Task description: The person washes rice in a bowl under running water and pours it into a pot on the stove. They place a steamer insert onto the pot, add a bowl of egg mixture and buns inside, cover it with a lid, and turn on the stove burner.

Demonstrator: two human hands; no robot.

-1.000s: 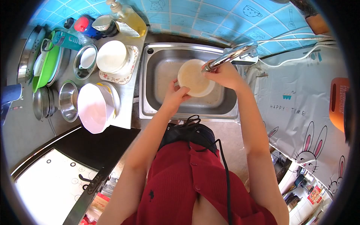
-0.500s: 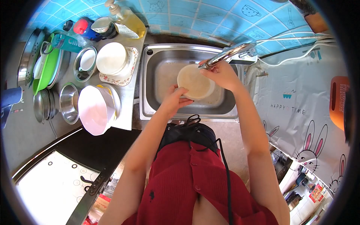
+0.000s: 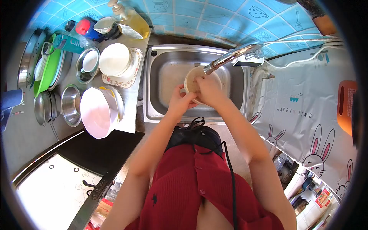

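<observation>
Readable writing: "HAPPY TIME" on the white rabbit-print cover [image 3: 306, 111] at 3 o'clock of the sink [image 3: 163, 76]. The teal bottle [image 3: 67, 42] at 10 o'clock carries white letters that cannot be read in full. The label of the yellow soap dispenser [image 3: 132, 21] at 11 o'clock is too small to read.

The cream bowl [image 3: 191, 82] is held over the sink basin, directly under the outlet of the chrome faucet [image 3: 234, 55]. The left hand [image 3: 180, 101] grips the bowl's near-left rim, fingers clamped on it. The right hand [image 3: 209, 90] lies across the bowl's opening with fingers curled on it, pressing inside or on the rim; which one cannot be determined.

Hidden or unclear: the right hand covers most of the bowl's interior. Water flow from the faucet cannot be made out. The orange item [image 3: 345, 105] at 3 o'clock is cut off by the lens edge.

Change from the earlier frame: the right hand was at the faucet outlet above the bowl's far rim; it now sits on the bowl itself. The bowl face was then largely exposed. The left hand keeps its grip at the same rim.

On the counter [image 3: 130, 111] at 9 o'clock, a white bowl [image 3: 96, 111] is tilted on a stack.
</observation>
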